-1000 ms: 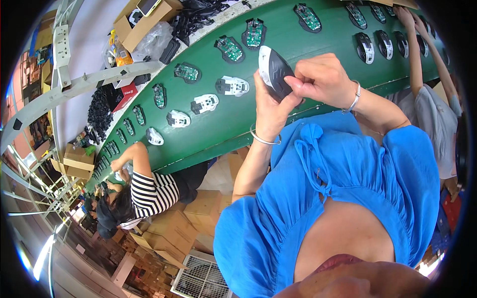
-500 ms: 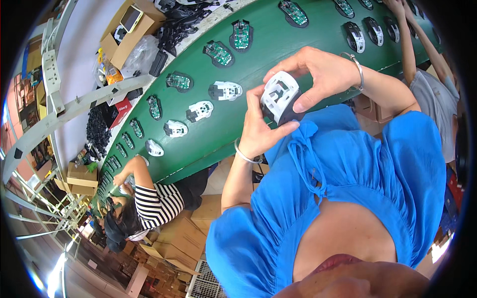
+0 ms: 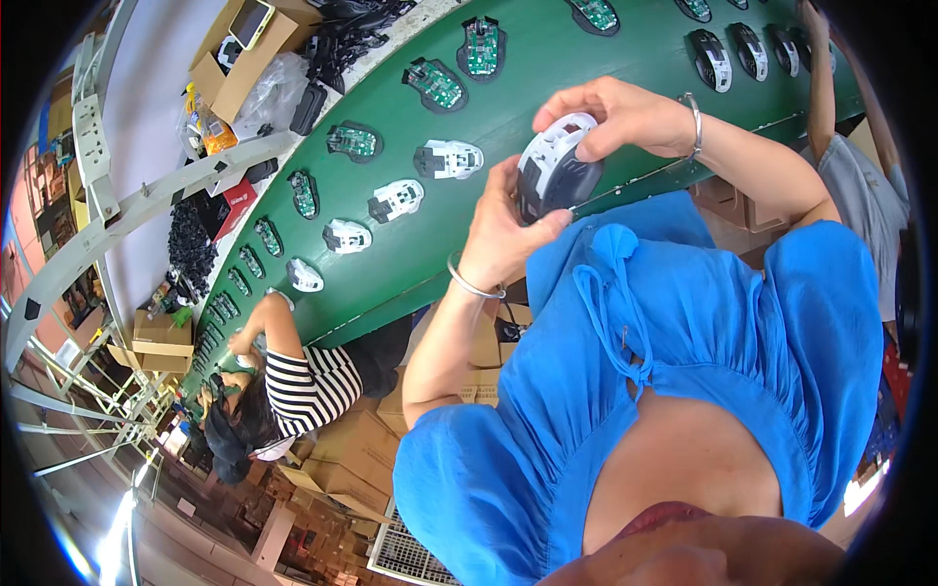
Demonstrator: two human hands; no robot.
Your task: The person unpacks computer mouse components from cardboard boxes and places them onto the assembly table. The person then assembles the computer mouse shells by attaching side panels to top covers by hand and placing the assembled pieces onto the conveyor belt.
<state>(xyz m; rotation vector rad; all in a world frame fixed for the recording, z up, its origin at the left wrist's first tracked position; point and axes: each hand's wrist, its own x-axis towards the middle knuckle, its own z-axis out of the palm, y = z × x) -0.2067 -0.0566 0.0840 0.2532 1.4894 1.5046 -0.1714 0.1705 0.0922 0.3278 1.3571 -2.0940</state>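
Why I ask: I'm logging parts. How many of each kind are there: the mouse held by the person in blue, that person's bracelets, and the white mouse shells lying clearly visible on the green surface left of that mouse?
Held mouse: 1
Silver bracelets: 2
White mouse shells: 4
Total: 7

Held mouse (image 3: 559, 170): hard plastic; white section smooth with slight gloss, black section closer to matt. Desk (image 3: 539, 61): green, smooth, faint sheen; exact material cannot be told. Circuit boards (image 3: 483, 47) on it: green, lightly glossy, dotted with small bright metal-like spots. 2 bracelets (image 3: 697, 127): silvery metal, polished, reflective. Blue garment (image 3: 723, 317): thin cloth, matt, softly gathered. Striped top (image 3: 313, 391): cloth, matt. Bag (image 3: 278, 93): clear plastic film, crinkled, shiny. Carton (image 3: 357, 446): brown cardboard, matt. Power strip (image 3: 93, 146): pale plastic, smooth.
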